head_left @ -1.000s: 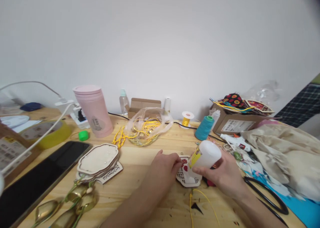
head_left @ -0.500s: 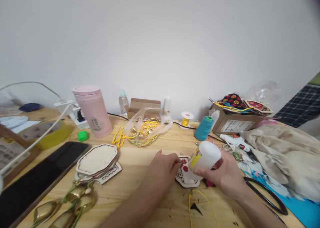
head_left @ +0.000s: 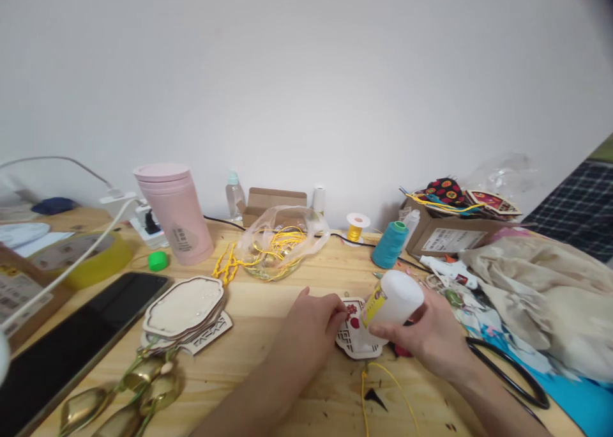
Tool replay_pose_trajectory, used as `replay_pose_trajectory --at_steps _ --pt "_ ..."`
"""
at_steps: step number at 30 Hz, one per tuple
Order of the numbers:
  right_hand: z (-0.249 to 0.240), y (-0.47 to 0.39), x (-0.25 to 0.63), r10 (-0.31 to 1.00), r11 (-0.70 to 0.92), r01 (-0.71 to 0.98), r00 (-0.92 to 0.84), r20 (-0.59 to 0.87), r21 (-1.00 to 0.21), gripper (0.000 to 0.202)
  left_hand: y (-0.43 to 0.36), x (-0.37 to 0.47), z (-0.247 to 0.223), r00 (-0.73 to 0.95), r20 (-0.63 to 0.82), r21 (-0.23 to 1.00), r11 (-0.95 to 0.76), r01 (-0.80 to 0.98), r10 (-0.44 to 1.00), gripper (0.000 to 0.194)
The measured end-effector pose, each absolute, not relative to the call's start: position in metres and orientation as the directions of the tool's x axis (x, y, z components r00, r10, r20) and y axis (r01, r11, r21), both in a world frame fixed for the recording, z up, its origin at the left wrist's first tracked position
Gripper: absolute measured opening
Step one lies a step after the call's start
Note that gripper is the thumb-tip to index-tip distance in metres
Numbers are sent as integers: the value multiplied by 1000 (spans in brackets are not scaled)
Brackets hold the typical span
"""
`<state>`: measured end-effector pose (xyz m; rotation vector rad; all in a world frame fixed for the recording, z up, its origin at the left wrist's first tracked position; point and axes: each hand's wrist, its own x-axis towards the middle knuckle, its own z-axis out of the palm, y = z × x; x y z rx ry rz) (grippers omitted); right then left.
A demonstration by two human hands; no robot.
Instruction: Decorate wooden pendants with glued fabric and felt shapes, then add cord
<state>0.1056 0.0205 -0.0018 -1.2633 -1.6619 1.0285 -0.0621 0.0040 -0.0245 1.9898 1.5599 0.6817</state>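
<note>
The right hand [head_left: 431, 338] wraps around a white glue bottle [head_left: 393, 298] and holds it tipped over, nozzle end down toward a small wooden cutout [head_left: 353, 338] that lies flat on the desk [head_left: 268, 296]. The tilt puts the nozzle right over the piece. The left hand [head_left: 313, 327] rests on the desk with its fingertips [head_left: 341, 310] pressed together against the cutout's left edge, which pins the light piece so it cannot slide under the bottle. The cutout sits near the middle of the desk, between the two hands, with red decoration showing on its upper part.

The nozzle itself is hidden behind the bottle's body and the right hand's fingers, so whether it touches the wood cannot be told. The cutout's right side is covered by the bottle, and something red [head_left: 402, 351] peeks from under the right palm, possibly a cap. A loose yellow cord [head_left: 378, 376] trails from just below the cutout toward the lower edge of the view. A stack of larger wooden cutouts [head_left: 184, 309] waits to the left, well apart, and black scissors [head_left: 514, 376] lie to the right, partly covered by the right wrist.
</note>
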Motion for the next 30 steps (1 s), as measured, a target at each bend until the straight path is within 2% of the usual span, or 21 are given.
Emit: replay_pose_trajectory --at_steps 9,16,21,23,25,27,28,30 --pt "0 21 104 981 152 288 -161 108 -945 29 3 -62 -24 214 68 665 -204 718 974 21" --pt "-1 24 107 968 217 296 -187 166 -930 31 5 -63 -25 222 57 671 -202 713 973 20" --pt "-2 22 109 967 182 319 -229 111 -930 32 5 -63 -25 217 71 687 -205 698 974 20" --pt "2 24 111 963 263 347 -155 221 -900 33 5 -63 -24 211 76 698 -203 687 974 20" --pt "9 32 116 883 462 407 -128 452 -788 34 6 -62 -24 195 77 713 -191 675 978 20" --pt "19 44 119 714 680 495 -280 642 -540 32 7 -62 -24 166 76 745 -166 645 983 19" --pt "25 52 119 620 756 540 -412 668 -369 30 7 -63 -23 148 72 774 -149 615 986 20" --pt "33 68 116 523 763 645 -637 567 20 32 8 -63 -23 100 50 848 -95 521 994 20"
